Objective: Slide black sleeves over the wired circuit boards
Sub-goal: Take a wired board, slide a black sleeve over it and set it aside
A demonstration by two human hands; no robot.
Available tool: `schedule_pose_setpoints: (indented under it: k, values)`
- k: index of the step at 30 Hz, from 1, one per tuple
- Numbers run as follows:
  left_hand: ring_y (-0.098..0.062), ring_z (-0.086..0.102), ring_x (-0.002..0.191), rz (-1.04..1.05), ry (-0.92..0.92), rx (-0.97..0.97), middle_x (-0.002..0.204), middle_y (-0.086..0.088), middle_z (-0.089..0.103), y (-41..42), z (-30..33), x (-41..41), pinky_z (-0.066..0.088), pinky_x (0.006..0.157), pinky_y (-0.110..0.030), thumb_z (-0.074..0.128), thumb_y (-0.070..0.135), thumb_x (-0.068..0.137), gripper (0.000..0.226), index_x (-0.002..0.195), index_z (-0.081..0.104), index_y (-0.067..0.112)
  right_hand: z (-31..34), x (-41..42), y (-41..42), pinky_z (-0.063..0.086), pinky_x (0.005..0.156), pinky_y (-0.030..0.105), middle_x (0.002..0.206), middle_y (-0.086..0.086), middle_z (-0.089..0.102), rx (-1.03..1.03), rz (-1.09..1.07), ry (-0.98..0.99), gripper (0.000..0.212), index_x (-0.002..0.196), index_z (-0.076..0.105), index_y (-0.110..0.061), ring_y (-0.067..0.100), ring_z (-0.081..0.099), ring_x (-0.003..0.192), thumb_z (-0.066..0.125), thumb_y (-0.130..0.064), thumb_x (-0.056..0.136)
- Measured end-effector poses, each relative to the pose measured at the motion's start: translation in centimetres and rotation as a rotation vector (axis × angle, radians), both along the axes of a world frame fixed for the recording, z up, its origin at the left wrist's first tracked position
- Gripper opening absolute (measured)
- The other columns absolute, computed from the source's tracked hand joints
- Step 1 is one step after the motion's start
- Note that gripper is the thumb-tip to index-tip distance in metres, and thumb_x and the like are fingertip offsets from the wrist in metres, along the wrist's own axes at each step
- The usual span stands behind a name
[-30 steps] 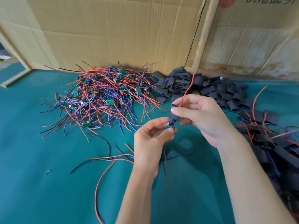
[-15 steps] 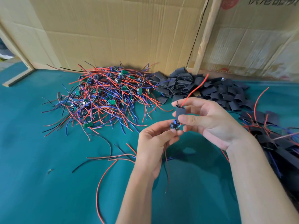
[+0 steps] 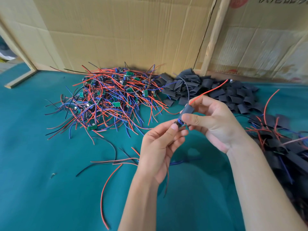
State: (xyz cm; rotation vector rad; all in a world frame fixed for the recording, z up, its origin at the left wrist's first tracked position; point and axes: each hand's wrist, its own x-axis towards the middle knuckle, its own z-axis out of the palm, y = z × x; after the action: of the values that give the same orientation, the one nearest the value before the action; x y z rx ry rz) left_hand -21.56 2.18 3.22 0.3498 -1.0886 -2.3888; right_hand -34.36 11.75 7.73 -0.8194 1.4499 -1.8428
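Note:
My left hand (image 3: 160, 147) pinches a small wired circuit board (image 3: 180, 124) between thumb and fingers above the green table. My right hand (image 3: 215, 120) holds a black sleeve (image 3: 187, 111) with thumb and fingers; the sleeve sits on the board's upper wires, just above the board. A red wire (image 3: 211, 90) and a thin black wire stick out of the sleeve's top. Other wires hang from the board below my left hand.
A heap of wired green boards (image 3: 108, 100) with red, blue and black wires lies at the back left. A pile of loose black sleeves (image 3: 208, 90) lies behind my hands. Sleeved boards (image 3: 283, 147) are stacked at the right. Cardboard walls (image 3: 116, 30) stand behind.
My hands have shifted slightly right and lower. The sleeve's red wire now leans further to the right. Both grips are the same.

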Motion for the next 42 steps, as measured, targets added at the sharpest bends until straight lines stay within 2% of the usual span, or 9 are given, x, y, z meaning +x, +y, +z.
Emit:
schedule_pose_setpoints:
  k: [4,8,15,21,27,31,35,39,42]
  values:
    - [-0.007,0.068,0.069,0.013,-0.005,0.058,0.085,-0.006,0.074,-0.2,0.0,0.2,0.056,0.065,-0.017,0.068,0.016,0.080,0.019,0.094,0.080,0.010,0.1,-0.2,0.3,0.055,0.060,0.029,0.091,0.018,0.073,0.003,0.013,0.062,0.041,0.088,0.067,-0.011,0.024,0.066,0.072,0.090,-0.015,0.055]
    - [-0.006,0.063,0.059,0.025,-0.068,0.038,0.089,-0.009,0.074,-0.1,0.0,0.1,0.054,0.060,-0.016,0.070,0.017,0.077,0.025,0.099,0.070,0.006,0.3,-0.4,0.5,0.055,0.059,0.030,0.090,0.020,0.075,0.012,0.019,0.102,0.046,0.092,0.064,-0.007,0.026,0.064,0.069,0.090,-0.013,0.055]
    - [-0.005,0.057,0.057,0.019,-0.080,0.109,0.078,-0.001,0.070,-0.2,-0.2,0.1,0.050,0.056,-0.016,0.074,0.022,0.075,0.009,0.083,0.076,0.018,0.1,0.0,0.2,0.058,0.066,0.030,0.091,0.021,0.075,0.016,0.025,0.088,0.043,0.088,0.066,-0.011,0.026,0.066,0.071,0.091,-0.011,0.053]
    - [-0.006,0.058,0.059,0.031,-0.143,-0.023,0.077,-0.003,0.069,0.0,-0.4,0.0,0.047,0.059,-0.016,0.077,0.026,0.071,0.011,0.080,0.077,0.019,0.1,-0.2,0.3,0.054,0.060,0.027,0.084,0.017,0.074,0.042,-0.009,0.124,0.050,0.093,0.061,-0.003,0.022,0.063,0.061,0.090,-0.012,0.053]
    - [-0.010,0.056,0.058,0.060,-0.174,-0.146,0.075,-0.006,0.069,0.2,-0.6,-0.3,0.046,0.057,-0.019,0.076,0.023,0.074,0.017,0.087,0.075,0.013,0.4,-0.7,1.0,0.052,0.057,0.026,0.082,0.015,0.074,0.081,-0.035,0.158,0.049,0.092,0.064,-0.003,0.024,0.061,0.063,0.090,-0.015,0.052]
    - [-0.011,0.059,0.059,0.081,-0.166,-0.174,0.076,-0.007,0.070,0.2,-0.8,-0.4,0.047,0.058,-0.019,0.072,0.006,0.086,0.010,0.096,0.072,0.005,0.2,-0.7,0.9,0.052,0.057,0.028,0.083,0.016,0.072,0.143,0.029,0.205,0.045,0.090,0.066,-0.002,0.023,0.063,0.066,0.090,-0.012,0.054]
    - [-0.017,0.068,0.067,0.093,-0.171,-0.169,0.084,-0.014,0.074,0.1,-0.9,-0.3,0.050,0.061,-0.021,0.066,-0.007,0.089,0.017,0.103,0.065,0.004,-0.3,-0.7,0.8,0.055,0.063,0.029,0.087,0.025,0.073,0.227,0.056,0.253,0.041,0.090,0.070,-0.005,0.025,0.060,0.062,0.092,-0.012,0.057]
    - [-0.019,0.071,0.071,0.103,-0.176,-0.263,0.083,-0.014,0.076,0.1,-1.0,-0.3,0.053,0.062,-0.022,0.065,-0.005,0.090,0.017,0.102,0.064,0.006,-0.4,-0.8,1.0,0.053,0.061,0.028,0.089,0.025,0.074,0.238,0.072,0.232,0.037,0.091,0.074,-0.009,0.026,0.064,0.069,0.093,-0.013,0.059]
    - [-0.018,0.070,0.063,0.150,-0.220,-0.381,0.077,-0.011,0.076,0.4,-1.1,-0.5,0.051,0.058,-0.021,0.068,0.003,0.092,0.012,0.102,0.063,0.007,0.1,-0.6,1.0,0.053,0.062,0.026,0.090,0.021,0.075,0.302,0.116,0.219,0.038,0.102,0.077,-0.012,0.023,0.064,0.071,0.087,-0.018,0.065]
